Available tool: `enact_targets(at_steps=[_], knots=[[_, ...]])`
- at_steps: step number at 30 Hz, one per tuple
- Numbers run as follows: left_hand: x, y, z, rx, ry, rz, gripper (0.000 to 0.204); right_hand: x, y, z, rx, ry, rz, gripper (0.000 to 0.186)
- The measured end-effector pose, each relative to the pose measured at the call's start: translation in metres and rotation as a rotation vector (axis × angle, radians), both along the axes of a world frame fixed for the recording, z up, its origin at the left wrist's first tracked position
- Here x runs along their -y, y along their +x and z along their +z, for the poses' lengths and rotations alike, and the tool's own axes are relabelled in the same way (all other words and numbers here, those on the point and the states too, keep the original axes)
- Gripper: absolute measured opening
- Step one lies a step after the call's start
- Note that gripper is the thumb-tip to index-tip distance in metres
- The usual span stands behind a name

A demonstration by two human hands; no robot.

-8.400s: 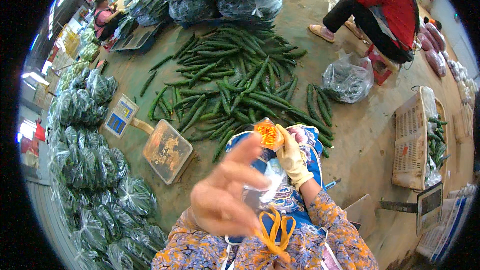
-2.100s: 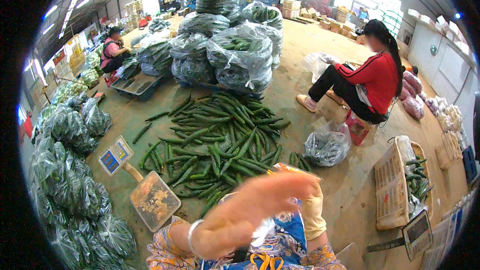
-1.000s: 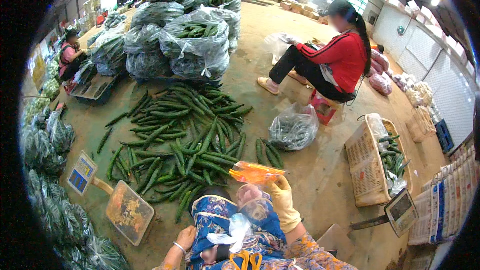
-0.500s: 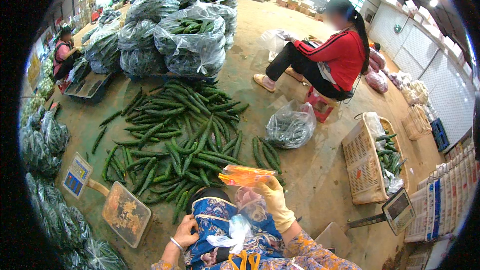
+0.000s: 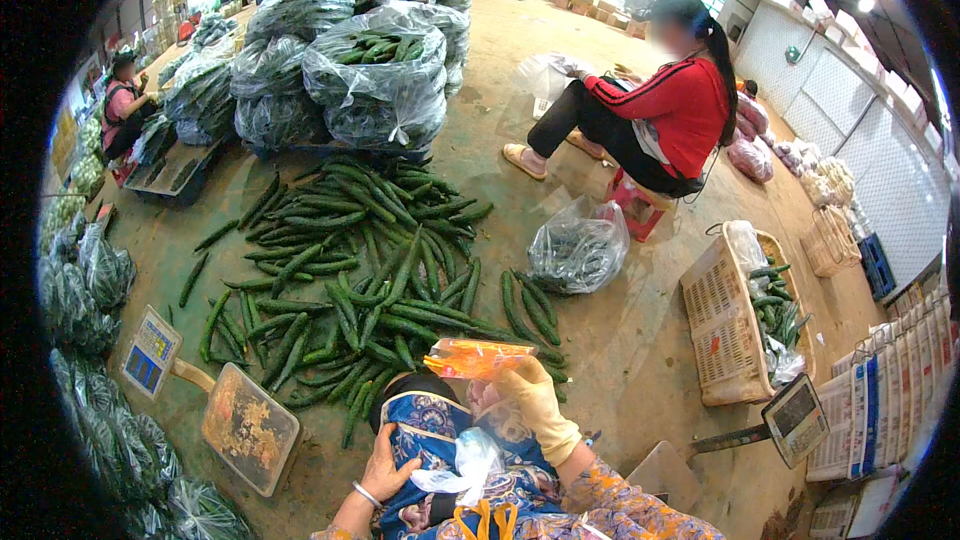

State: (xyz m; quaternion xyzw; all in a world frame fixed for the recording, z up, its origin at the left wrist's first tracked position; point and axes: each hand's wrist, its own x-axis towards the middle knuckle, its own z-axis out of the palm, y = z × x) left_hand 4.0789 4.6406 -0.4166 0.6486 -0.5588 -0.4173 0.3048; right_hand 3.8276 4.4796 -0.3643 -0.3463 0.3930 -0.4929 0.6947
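Gripping orange bag [image 5: 478, 358] — gloved right hand [image 5: 535, 402]

Your right hand [image 5: 535, 400] in a pale yellow rubber glove, a translucent orange plastic bag [image 5: 478, 359], your blue floral-patterned apron [image 5: 430, 420], your bare left hand [image 5: 388, 468], dark green long cucumbers [image 5: 350, 270], a rusty brown scale platform [image 5: 250, 428], a seated person's red jacket [image 5: 675, 110].

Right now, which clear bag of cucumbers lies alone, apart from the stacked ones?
The small bag beside the pink stool; the others are piled together.
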Motion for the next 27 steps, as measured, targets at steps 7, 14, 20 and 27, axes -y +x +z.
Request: enact_targets(at_steps=[7, 14, 20, 27], knots=[[-0.002, -0.001, 0.004, 0.002, 0.011, -0.02, 0.087, 0.0, -0.001, -0.011, 0.011, 0.021, 0.073, 0.026], [-0.002, -0.001, 0.0, 0.024, -0.021, -0.026, 0.087, 0.0, -0.003, -0.015, 0.021, 0.003, 0.082, 0.025], [-0.002, -0.002, 0.001, 0.019, 0.014, -0.018, 0.089, -0.001, -0.003, -0.014, 0.007, 0.015, 0.085, 0.024], [-0.002, -0.004, 0.002, 0.02, -0.018, -0.003, 0.089, 0.0, -0.004, -0.019, 0.035, 0.009, 0.102, 0.025]])
